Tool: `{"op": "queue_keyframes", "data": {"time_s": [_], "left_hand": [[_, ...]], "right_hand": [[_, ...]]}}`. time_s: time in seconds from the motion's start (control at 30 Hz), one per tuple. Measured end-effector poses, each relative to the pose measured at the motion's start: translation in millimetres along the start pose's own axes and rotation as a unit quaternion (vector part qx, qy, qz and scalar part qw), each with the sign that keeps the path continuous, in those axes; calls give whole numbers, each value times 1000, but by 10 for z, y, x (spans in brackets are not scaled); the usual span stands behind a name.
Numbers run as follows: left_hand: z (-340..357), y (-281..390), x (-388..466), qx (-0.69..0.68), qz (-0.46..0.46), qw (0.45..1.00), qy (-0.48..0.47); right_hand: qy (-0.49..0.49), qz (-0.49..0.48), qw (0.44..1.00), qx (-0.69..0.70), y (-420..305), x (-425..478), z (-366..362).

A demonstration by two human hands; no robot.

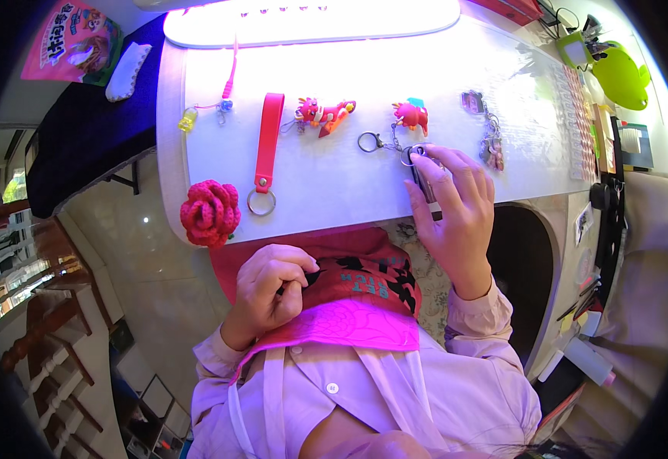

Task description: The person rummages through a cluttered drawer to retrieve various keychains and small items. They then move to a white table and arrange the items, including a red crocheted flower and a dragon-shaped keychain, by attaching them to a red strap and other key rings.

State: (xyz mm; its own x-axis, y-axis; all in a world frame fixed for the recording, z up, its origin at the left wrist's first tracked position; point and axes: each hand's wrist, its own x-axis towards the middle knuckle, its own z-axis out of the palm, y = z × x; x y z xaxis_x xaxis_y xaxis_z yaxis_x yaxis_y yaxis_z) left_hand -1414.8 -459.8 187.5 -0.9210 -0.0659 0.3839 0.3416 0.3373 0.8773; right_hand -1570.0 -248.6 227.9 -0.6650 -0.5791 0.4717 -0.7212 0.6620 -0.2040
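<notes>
My right hand [460, 195] is at the table's front edge, its thumb and fingertips on a keychain's metal ring and dark, narrow pendant [423, 182], which the fingers partly cover. A short chain and a lobster clasp [370, 142] lie left of that ring. Just above sits a red cartoon dragon figure [411, 115] with a turquoise part. My left hand [274, 287] is held before the red apron [362, 275], away from the table, fingers curled; whether anything is inside them is hidden. Farther left lies a second red dragon keychain [323, 113].
A red strap with a key ring [269, 143], a red crocheted rose [210, 213] and a beaded cord with a yellow charm [187, 119] lie on the white table [334, 189]. A charm chain [492, 137] is at right. A bright lamp [311, 26] spans the back.
</notes>
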Motion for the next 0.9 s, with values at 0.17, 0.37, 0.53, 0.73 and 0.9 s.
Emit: {"op": "queue_keyframes", "data": {"time_s": [0.17,0.37,0.53,0.73,0.9], "left_hand": [[-33,11,-51,8,9,1000,11],[-296,134,-171,74,31,989,121],[-410,169,-226,72,32,981,176],[-227,107,-123,80,36,991,97],[-42,-12,-57,100,9,993,68]], "right_hand": [[26,-83,993,83,-143,5,73],[-2,-73,982,175,-489,324,336],[-34,-66,995,64,-551,705,504],[-111,-15,987,120,-600,740,471],[-137,-18,971,194,-648,530,422]]}}
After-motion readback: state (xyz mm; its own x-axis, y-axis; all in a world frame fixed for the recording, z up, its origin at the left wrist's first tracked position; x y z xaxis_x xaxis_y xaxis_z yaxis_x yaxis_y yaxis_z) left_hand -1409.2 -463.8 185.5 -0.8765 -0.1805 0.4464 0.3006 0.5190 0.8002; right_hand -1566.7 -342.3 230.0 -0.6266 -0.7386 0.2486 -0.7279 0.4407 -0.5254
